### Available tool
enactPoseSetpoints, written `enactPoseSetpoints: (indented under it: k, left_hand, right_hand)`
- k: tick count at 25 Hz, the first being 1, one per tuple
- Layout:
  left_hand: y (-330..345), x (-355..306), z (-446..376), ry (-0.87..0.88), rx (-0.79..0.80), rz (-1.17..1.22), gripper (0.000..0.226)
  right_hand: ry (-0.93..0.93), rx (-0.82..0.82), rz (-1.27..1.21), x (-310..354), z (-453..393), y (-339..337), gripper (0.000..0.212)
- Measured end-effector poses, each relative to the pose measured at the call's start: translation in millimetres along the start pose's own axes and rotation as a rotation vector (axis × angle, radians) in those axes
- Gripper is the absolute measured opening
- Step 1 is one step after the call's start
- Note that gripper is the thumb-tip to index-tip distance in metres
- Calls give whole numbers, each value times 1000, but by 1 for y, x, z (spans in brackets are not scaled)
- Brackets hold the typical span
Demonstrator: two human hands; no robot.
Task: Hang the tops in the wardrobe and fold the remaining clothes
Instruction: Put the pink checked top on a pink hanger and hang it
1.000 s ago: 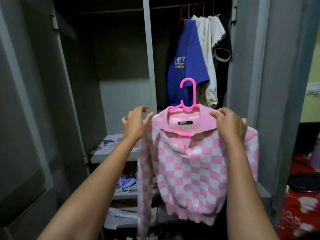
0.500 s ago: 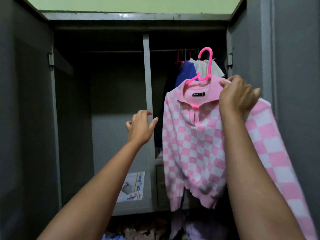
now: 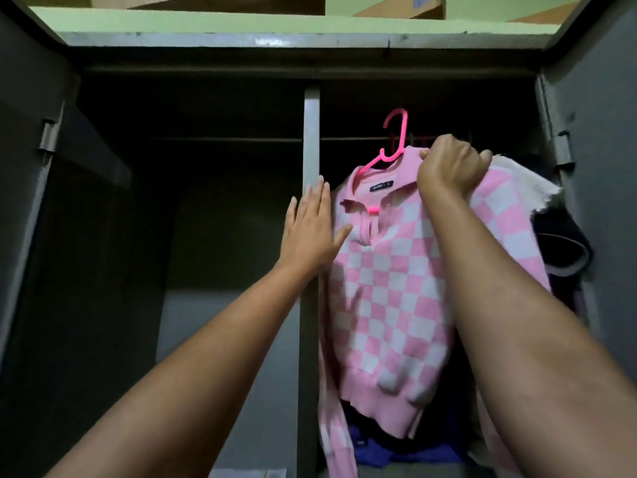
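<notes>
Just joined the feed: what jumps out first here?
A pink-and-white checked top on a bright pink hanger, held up in the wardrobe's right section by the right hand gripping its shoulder. The left hand lies open by the grey centre post.

Two hands show: the left hand (image 3: 312,229) with straight fingers, the right hand (image 3: 451,167) gripping cloth. There is one pink checked top (image 3: 389,288) on one pink hanger (image 3: 393,139). The wardrobe (image 3: 310,132) has two compartments, two open doors and one rail (image 3: 351,138) visible on the right side. Behind the top hang perhaps two or three other garments (image 3: 558,250), too dark to count surely. Two cardboard boxes (image 3: 396,5) sit on top.
</notes>
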State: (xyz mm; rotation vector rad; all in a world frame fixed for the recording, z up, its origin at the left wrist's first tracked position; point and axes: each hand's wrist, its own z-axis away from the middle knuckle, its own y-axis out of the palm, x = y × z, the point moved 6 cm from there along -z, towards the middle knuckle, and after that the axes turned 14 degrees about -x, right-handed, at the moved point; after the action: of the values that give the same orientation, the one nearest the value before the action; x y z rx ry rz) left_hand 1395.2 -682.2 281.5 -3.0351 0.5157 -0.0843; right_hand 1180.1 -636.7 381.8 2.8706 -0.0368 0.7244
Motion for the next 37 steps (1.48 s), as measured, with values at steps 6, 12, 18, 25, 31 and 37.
enactPoseSetpoints:
  k: [6, 12, 18, 25, 31, 37]
  left_hand:
    - [36, 1, -24, 16, -238, -166, 87]
    - [35, 0, -24, 41, -277, -106, 86]
    - [34, 1, -21, 55, -264, -68, 82]
    - [30, 12, 23, -5, -217, 218, 79]
    - [34, 19, 110, -190, -136, 385, 89]
    - [38, 16, 151, -249, -85, 412, 89]
  right_hand:
    - [-126, -43, 70, 41, -15, 81, 21]
    - [-220, -45, 198, 65, -10, 114, 32]
    - [-285, 35, 229, 69, 6, 124, 29]
    - [-207, 4, 51, 26, 51, 50, 53]
    - [56, 448, 91, -62, 151, 12, 80]
    - [293, 1544, 634, -124, 275, 24, 49]
